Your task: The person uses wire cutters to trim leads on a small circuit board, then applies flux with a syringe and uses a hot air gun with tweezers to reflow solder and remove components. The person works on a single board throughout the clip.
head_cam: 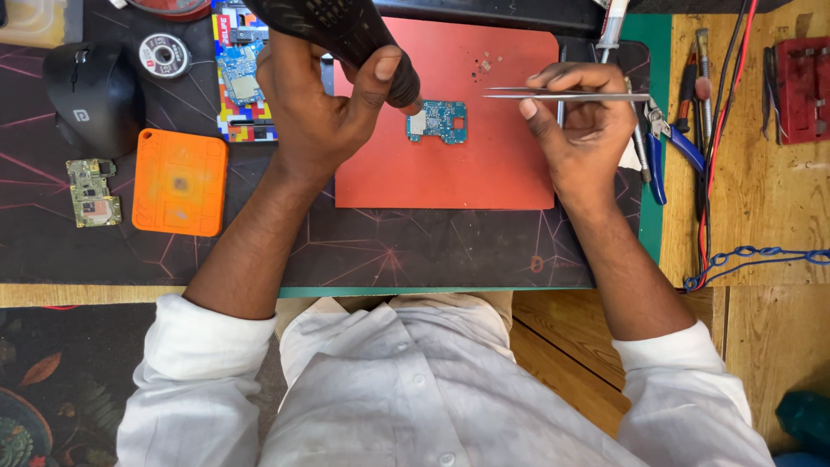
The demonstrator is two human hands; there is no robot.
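My left hand [322,102] grips a black hot-air tool handle [346,35] whose nozzle points down at a small blue circuit board [438,121]. That board lies on a red mat [450,173] in the middle of the desk. My right hand [581,121] holds thin metal tweezers [553,93] level, their tips pointing left, a little above and to the right of the board. The tweezer tips carry nothing that I can make out. A few tiny loose parts [481,67] sit on the red mat above the board.
An orange pad [180,182], a green circuit board [92,192], a black mouse [93,97], a solder-wick reel [164,55] and another blue board [239,76] lie at left. Blue-handled pliers [666,147], other tools and red and blue cables [743,255] lie at right on the wooden bench.
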